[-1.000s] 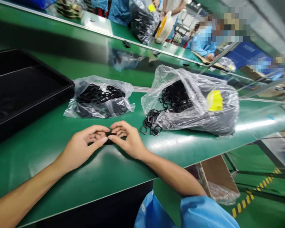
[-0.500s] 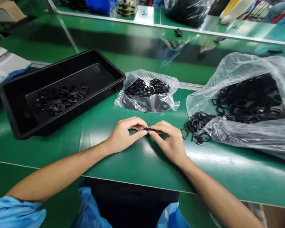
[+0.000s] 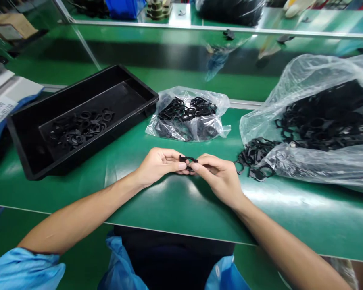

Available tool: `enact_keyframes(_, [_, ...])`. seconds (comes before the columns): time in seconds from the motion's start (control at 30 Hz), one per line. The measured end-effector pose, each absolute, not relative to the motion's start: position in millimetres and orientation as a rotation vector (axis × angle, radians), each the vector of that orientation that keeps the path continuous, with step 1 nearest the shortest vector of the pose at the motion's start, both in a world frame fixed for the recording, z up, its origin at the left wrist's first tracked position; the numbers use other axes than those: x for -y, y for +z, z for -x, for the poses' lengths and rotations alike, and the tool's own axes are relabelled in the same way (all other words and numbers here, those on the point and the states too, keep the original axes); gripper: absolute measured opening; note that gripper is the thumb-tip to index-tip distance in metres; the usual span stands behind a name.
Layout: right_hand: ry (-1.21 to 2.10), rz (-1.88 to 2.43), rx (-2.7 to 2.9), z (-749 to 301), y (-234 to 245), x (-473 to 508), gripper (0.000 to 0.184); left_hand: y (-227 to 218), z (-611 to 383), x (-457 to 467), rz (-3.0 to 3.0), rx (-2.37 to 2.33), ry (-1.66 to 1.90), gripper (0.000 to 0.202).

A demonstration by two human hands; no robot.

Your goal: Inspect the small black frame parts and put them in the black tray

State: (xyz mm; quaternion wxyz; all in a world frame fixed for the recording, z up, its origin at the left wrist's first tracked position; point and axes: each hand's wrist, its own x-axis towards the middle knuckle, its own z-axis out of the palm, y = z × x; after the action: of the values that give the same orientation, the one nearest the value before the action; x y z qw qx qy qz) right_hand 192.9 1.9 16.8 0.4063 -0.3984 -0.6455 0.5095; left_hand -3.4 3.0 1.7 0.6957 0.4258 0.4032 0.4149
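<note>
My left hand (image 3: 159, 164) and my right hand (image 3: 219, 177) meet over the green table (image 3: 175, 201), both pinching one small black plastic ring part (image 3: 187, 159) between their fingertips, held a little above the surface. To the right lies a large clear plastic bag (image 3: 317, 121) full of the same black parts, with a few spilled from its mouth (image 3: 254, 159) next to my right hand. A smaller clear bag (image 3: 189, 114) of black parts sits just beyond my hands.
A black tray (image 3: 78, 117) with several black parts in it stands at the left. A white device with a label (image 3: 3, 100) is at the far left edge. Behind runs a raised green conveyor with a blue bin (image 3: 125, 7).
The view has swung left, bringing the black tray fully into sight. My hands have lifted the black part slightly off the table and turned it between the fingertips.
</note>
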Motion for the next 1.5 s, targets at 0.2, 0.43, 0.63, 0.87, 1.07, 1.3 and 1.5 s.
enact_keyframes(0.2, [1.401, 0.992, 1.545, -191, 20, -1, 0.028, 4, 7, -6, -0.959, -0.898, 0.861, 0.039])
enact_keyframes(0.43, [1.395, 1.007, 1.628, -194, 18, -4, 0.032, 4, 2, -4, -0.941, -0.944, 1.011, 0.030])
enact_keyframes(0.63, [1.302, 1.014, 1.681, -192, 18, -3, 0.035, 4, 3, -4, -0.890, -0.901, 1.002, 0.033])
enact_keyframes(0.87, [1.436, 1.062, 1.544, -191, 19, -2, 0.034, 5, 8, -8, -0.842, -0.829, 0.871, 0.034])
enact_keyframes(1.07, [1.446, 1.054, 1.575, -192, 18, -2, 0.032, 7, 13, -10, -0.925, -0.839, 0.715, 0.033])
enact_keyframes(1.3, [1.169, 1.087, 1.748, -195, 14, -4, 0.032, 7, 6, -6, -1.057, -0.982, 0.935, 0.030])
enact_keyframes(1.5, [1.124, 1.094, 1.838, -196, 10, -5, 0.031, 10, 4, 1, -1.331, -1.013, 0.884, 0.021])
